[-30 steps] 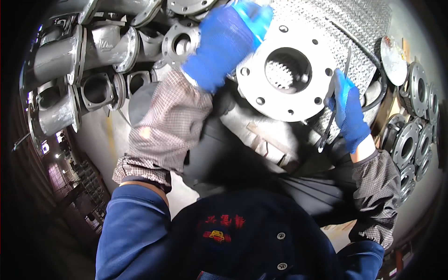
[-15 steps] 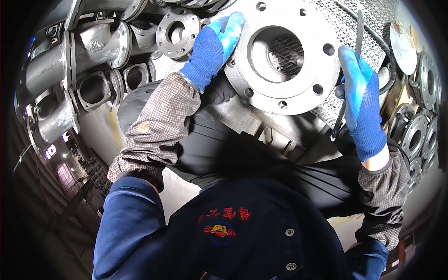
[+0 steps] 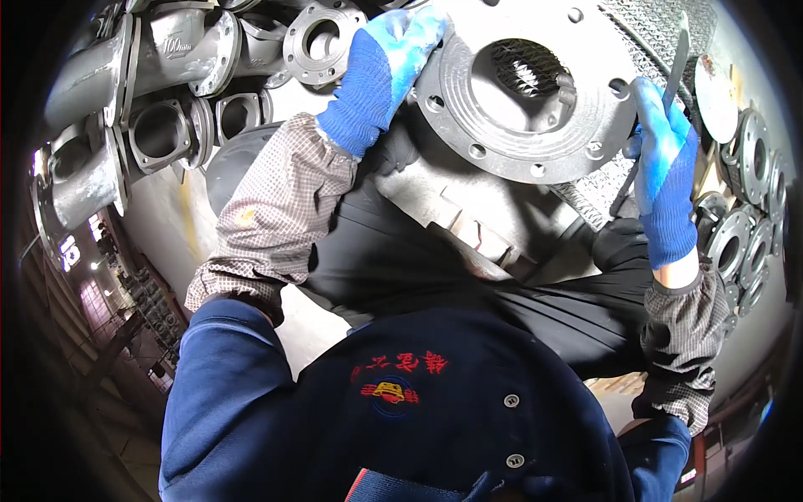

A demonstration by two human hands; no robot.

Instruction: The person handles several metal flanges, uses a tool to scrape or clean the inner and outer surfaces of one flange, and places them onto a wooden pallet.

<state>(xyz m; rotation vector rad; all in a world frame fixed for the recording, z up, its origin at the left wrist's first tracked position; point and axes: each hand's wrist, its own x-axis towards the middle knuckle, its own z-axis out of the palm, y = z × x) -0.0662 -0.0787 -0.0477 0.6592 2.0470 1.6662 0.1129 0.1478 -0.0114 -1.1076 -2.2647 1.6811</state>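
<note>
A large round metal flange casting [image 3: 523, 159] is tilted in front of me, its ringed face and bolt holes around a wide bore towards me. My left hand [image 3: 389, 67], in a blue glove, grips the flange's upper left rim, fingers partly hidden behind it. At the right rim, my gloved right hand [image 3: 665, 146] is closed around a long, narrow, flat metal tool [image 3: 679, 63] resembling a file. The tool's tip points up past the fingers, and its lower end shows below the hand. The right fingers are against or very near the flange.
Several grey flanged pipe castings [image 3: 159, 138] are stacked at the left, with a smaller round flange [image 3: 322, 42] beside my left hand. A textured metal plate [image 3: 644, 50] lies behind the casting. More flanges [image 3: 732, 243] stand at the right. My knees are below the casting.
The casting has turned and tilted between my hands, now showing its ringed face and a different view into the bore. Both hands moved slightly right and up, the tool going with the right.
</note>
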